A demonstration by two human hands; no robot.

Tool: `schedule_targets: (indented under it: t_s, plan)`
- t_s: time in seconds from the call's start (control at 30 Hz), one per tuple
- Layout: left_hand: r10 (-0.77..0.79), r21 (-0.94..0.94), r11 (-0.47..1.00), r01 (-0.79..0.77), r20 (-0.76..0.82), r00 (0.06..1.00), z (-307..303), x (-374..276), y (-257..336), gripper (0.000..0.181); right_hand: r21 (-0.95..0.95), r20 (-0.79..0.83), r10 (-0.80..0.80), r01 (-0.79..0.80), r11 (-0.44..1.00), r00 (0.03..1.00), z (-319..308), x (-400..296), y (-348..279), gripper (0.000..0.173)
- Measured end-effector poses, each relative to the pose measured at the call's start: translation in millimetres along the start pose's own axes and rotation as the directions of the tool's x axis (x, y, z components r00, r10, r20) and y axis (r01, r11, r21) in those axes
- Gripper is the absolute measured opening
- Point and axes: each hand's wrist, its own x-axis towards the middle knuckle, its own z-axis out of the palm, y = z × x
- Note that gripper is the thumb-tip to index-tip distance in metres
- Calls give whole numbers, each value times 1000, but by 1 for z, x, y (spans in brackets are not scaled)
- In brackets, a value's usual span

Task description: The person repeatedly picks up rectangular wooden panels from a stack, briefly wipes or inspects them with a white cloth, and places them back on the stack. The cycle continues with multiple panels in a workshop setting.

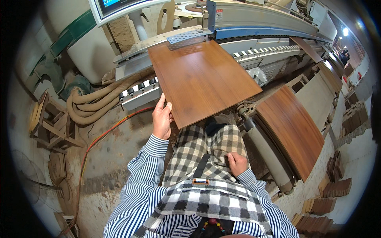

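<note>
A brown wood-grain panel (pixel 205 83) lies before me, its far edge under a blue perforated guard plate (pixel 187 36) of an edge-banding machine (pixel 268 22). My left hand (pixel 162 119) holds the panel's near left edge, thumb and fingers at its rim. Resting on the right thigh of my checked trousers, my right hand (pixel 237 164) has its fingers curled, and nothing shows in it. To my right, another wood-grain panel (pixel 293 131) lies on top of a stack beside a grey metal roller (pixel 269 157).
Thick ribbed dust hoses (pixel 98 101) curve to the left, near a wooden stool (pixel 53 122). A red and yellow hose (pixel 110 131) crosses the floor. A roller track (pixel 140 89) runs beneath the panel. Board stacks (pixel 320 205) stand at right; a person (pixel 344 56) is far off.
</note>
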Motion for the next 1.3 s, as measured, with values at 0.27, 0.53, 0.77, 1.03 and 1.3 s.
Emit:
schedule_targets:
  t_s: [0.27, 0.53, 0.77, 1.03, 1.3]
  plan:
    - [20, -34, 999, -19, 55, 998, 56, 29, -39, 50, 402, -159, 433, -342, 849, 887, -71, -14, 20, 22]
    - [44, -149, 988, -39, 35, 998, 120, 48, -102, 36, 243, -727, 407, -348, 906, 553, -208, -74, 102, 26]
    - [-509, 536, 828, 165, 595, 622, 193, 52, -206, 82, 49, -787, 462, -704, 708, 409, -271, -139, 177, 44]
    - [-357, 681, 683, -263, 626, 694, 207, 46, -215, 73, 239, -651, 615, -648, 723, 445, -277, -158, 225, 56]
    - [-310, 410, 911, 55, 587, 748, 176, -5, -203, 55, 473, -708, 631, -451, 757, 317, -282, -230, 232, 42]
